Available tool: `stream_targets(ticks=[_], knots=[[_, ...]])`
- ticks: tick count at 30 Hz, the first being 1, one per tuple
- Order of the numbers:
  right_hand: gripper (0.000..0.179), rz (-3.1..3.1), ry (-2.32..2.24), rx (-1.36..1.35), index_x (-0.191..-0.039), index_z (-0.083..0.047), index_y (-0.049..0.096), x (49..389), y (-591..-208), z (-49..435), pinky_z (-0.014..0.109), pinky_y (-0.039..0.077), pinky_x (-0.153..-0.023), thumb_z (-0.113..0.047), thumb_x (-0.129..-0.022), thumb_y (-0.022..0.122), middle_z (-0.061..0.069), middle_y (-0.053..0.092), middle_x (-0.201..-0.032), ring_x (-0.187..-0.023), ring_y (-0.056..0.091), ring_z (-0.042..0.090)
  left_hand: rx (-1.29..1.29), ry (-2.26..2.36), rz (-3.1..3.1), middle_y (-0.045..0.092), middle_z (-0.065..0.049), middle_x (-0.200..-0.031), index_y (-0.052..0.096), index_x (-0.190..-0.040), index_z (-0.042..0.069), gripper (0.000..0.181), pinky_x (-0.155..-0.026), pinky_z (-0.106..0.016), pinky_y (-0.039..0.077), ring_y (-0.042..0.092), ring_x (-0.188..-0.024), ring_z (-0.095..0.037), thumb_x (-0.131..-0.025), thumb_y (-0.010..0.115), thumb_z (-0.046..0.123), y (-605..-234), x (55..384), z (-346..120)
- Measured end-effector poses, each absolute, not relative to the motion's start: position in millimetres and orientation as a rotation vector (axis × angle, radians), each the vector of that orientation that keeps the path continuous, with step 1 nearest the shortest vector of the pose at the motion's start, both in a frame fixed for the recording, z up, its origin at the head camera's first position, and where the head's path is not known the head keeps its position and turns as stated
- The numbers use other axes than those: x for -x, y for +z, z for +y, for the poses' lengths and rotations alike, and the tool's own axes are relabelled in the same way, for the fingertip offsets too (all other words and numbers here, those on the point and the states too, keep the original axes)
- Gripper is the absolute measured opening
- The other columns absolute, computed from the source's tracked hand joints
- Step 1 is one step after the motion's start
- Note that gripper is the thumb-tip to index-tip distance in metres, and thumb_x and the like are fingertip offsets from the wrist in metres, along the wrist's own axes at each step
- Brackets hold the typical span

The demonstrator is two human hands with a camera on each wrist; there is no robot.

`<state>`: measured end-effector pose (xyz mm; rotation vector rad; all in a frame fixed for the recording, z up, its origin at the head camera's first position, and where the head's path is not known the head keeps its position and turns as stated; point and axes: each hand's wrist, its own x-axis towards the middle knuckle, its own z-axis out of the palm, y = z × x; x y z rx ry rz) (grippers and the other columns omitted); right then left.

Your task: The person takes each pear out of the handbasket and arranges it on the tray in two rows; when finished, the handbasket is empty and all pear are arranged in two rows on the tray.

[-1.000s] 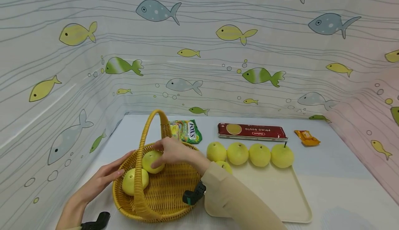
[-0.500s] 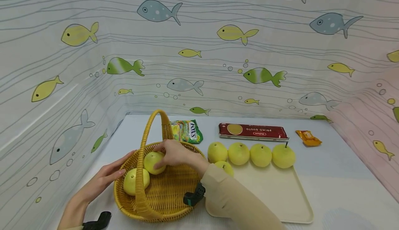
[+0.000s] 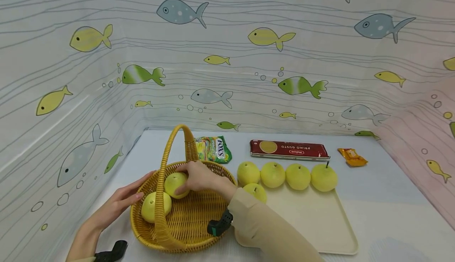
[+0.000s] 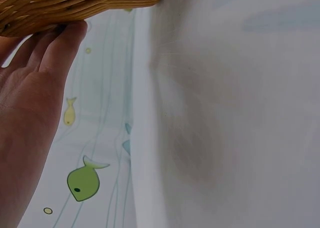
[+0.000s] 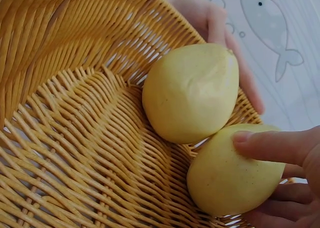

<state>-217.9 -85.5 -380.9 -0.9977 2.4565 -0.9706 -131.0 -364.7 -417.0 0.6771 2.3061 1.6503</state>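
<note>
A yellow wicker basket (image 3: 199, 214) with a tall arched handle stands at the left of the table, two pale yellow pears inside. My right hand (image 3: 200, 177) reaches into it and holds the farther pear (image 5: 235, 173), thumb across its near side and fingers round the back. Beside it, touching in the right wrist view, lies the nearer pear (image 5: 190, 92), partly behind the handle in the head view. My left hand (image 3: 119, 203) rests against the basket's outer left side with fingers extended. In the left wrist view its fingertips are at the woven wall (image 4: 90, 0).
Right of the basket is a cream tray (image 3: 309, 222) with several pears (image 3: 273, 174) along its far and left sides. Behind stand a green Fox's sweets bag (image 3: 215, 150), a dark red biscuit pack (image 3: 289, 150) and a small orange packet (image 3: 352, 157). Fish-patterned sheeting surrounds the table.
My right hand has sunk slightly at the farther pear inside the basket. My left hand stays against the basket's side, and the pears on the tray have not moved.
</note>
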Motion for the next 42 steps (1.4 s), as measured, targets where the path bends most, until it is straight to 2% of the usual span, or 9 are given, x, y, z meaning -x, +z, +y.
stream_targets(ticks=[9,17,27,38,42], knots=[[0.065,2.467,-1.005,0.971,-0.135,-0.015,0.065,218.6,-387.0,-85.7,0.018,0.049,-0.081,-0.034,-0.077,0.087,-0.001,0.069,-0.124,-0.097,0.062,0.006,-0.692,1.650,2.301,0.020,-0.004,-0.167,0.017,-0.161,0.007,0.056,-0.106,-0.007,0.027,0.024,-0.145,0.009,-0.107,0.033,0.003,-416.7,131.0,-364.8],[0.064,2.472,-1.004,0.968,-0.135,-0.016,0.065,218.0,-388.3,-85.6,0.018,0.049,-0.081,-0.035,-0.077,0.087,-0.001,0.068,-0.125,-0.100,0.063,0.007,-0.705,1.655,2.295,0.024,0.008,-0.165,0.017,-0.161,0.007,0.056,-0.106,-0.006,0.027,0.023,-0.145,0.009,-0.107,0.032,0.003,-416.4,130.1,-364.3],[0.063,2.468,-1.013,0.985,-0.134,-0.017,0.065,218.0,-390.7,-85.4,0.017,0.049,-0.080,-0.034,-0.078,0.087,-0.002,0.069,-0.123,-0.097,0.062,0.006,-0.702,1.661,2.286,0.024,0.010,-0.165,0.017,-0.161,0.007,0.056,-0.107,-0.007,0.027,0.023,-0.145,0.010,-0.107,0.032,0.003,-417.1,130.2,-365.2],[0.061,2.477,-1.030,1.016,-0.133,-0.014,0.066,217.7,-385.3,-81.3,0.016,0.049,-0.081,-0.033,-0.078,0.086,-0.003,0.070,-0.119,-0.094,0.061,0.003,-0.703,1.652,2.294,0.022,0.003,-0.166,0.016,-0.161,0.008,0.056,-0.106,-0.007,0.027,0.023,-0.145,0.009,-0.107,0.032,0.003,-418.0,130.9,-365.1],[0.061,2.493,-1.024,1.040,-0.133,-0.013,0.066,217.1,-378.6,-79.3,0.016,0.049,-0.082,-0.034,-0.079,0.086,-0.003,0.070,-0.118,-0.095,0.062,0.003,-0.696,1.649,2.296,0.023,0.007,-0.166,0.017,-0.161,0.008,0.056,-0.106,-0.006,0.027,0.023,-0.145,0.010,-0.107,0.033,0.004,-417.7,131.7,-366.0]])
